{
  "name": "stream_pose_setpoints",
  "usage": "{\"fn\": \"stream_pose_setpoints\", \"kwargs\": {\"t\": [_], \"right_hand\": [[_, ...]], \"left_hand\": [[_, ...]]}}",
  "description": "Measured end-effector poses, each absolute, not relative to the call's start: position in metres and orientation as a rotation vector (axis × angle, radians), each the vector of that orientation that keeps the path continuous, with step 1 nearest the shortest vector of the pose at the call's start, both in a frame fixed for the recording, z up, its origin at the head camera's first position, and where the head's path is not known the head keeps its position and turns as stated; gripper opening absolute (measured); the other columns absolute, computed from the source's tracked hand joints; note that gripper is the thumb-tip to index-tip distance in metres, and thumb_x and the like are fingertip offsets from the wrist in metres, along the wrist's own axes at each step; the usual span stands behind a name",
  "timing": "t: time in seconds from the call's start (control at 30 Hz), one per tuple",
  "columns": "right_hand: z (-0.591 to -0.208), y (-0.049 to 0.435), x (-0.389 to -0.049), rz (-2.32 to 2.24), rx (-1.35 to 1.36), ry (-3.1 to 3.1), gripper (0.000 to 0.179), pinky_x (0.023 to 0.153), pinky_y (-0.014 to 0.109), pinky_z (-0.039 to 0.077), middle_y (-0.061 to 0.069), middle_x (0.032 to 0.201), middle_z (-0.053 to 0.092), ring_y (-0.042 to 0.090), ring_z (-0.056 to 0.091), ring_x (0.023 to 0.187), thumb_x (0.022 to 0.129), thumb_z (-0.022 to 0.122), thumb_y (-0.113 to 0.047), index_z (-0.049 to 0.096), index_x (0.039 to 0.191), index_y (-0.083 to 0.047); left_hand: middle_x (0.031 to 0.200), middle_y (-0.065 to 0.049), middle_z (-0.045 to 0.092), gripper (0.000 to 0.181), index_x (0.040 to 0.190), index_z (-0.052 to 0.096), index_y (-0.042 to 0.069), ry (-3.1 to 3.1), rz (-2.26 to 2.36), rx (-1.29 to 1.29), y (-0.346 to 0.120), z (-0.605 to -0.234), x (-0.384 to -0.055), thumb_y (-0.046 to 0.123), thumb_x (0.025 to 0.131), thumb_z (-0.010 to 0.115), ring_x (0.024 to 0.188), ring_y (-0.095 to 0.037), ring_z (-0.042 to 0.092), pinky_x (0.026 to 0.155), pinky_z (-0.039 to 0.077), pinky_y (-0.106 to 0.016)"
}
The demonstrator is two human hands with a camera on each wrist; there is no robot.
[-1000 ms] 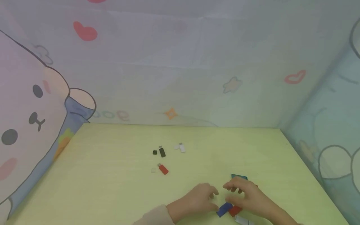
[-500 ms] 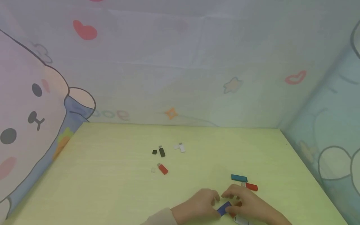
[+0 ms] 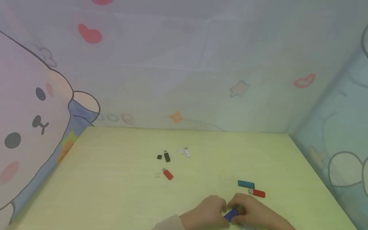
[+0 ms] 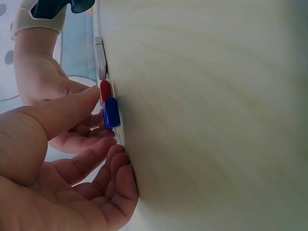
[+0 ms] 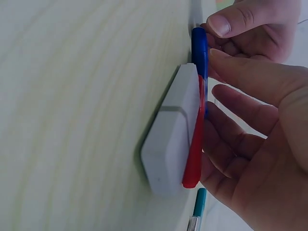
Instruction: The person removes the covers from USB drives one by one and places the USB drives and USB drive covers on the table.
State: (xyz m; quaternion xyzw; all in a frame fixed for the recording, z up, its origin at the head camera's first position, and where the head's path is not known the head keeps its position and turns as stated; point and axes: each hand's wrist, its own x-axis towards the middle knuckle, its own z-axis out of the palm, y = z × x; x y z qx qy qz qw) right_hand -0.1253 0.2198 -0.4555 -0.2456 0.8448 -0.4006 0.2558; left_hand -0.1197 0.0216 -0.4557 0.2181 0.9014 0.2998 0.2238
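A blue USB stick [image 3: 231, 214] lies between my two hands at the front of the table. My right hand [image 3: 256, 212] curves over it, thumb tip at its side in the right wrist view and fingertips farther along its length. Close by on the other side, my left hand [image 3: 208, 212] has its thumb and bent fingers spread around the stick's near end, a gap showing between them. A red USB stick [image 5: 194, 149] lies beside the blue one, under my right hand. Next to that is a white USB stick [image 5: 168, 130], mostly hidden in the head view.
Beyond my right hand lie a teal stick [image 3: 246, 184] and a red USB stick [image 3: 257, 193]. Farther back are black [image 3: 167, 156], white [image 3: 187, 152] and red [image 3: 168, 174] uncapped sticks, each with its small cap beside it. A printed curtain [image 3: 201, 64] stands behind the table.
Both hands have come closer together around the blue stick. My right hand has lowered toward me, uncovering the teal stick and the red stick beyond it.
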Motion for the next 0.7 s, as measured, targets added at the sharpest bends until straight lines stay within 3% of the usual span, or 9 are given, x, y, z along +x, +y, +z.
{"fn": "stream_pose_setpoints", "kwargs": {"t": [0.4,0.7], "right_hand": [[-0.457,0.2136,-0.1254,-1.05,-0.645,2.316,0.019,0.071,0.021,0.049,-0.006,0.092,0.06,0.008,0.056,0.077,0.084,0.075,-0.022,0.071,0.102,-0.021],[-0.4593,0.2132,-0.1276,-1.043,-0.742,2.336,0.018,0.074,0.021,0.049,-0.009,0.091,0.058,0.002,0.056,0.082,0.084,0.074,-0.021,0.072,0.101,-0.023]], "left_hand": [[0.069,0.009,0.056,0.016,0.083,0.07,0.008,2.506,0.785,0.659,0.0249,-0.4538,-0.1184,0.014,0.07,0.077,0.064,-0.004,0.046,0.063,0.041,-0.017],[0.057,0.009,0.046,0.011,0.067,0.063,0.009,2.563,0.774,0.687,0.0233,-0.4531,-0.1163,0.008,0.066,0.074,0.054,-0.006,0.036,0.051,0.031,-0.017]]}}
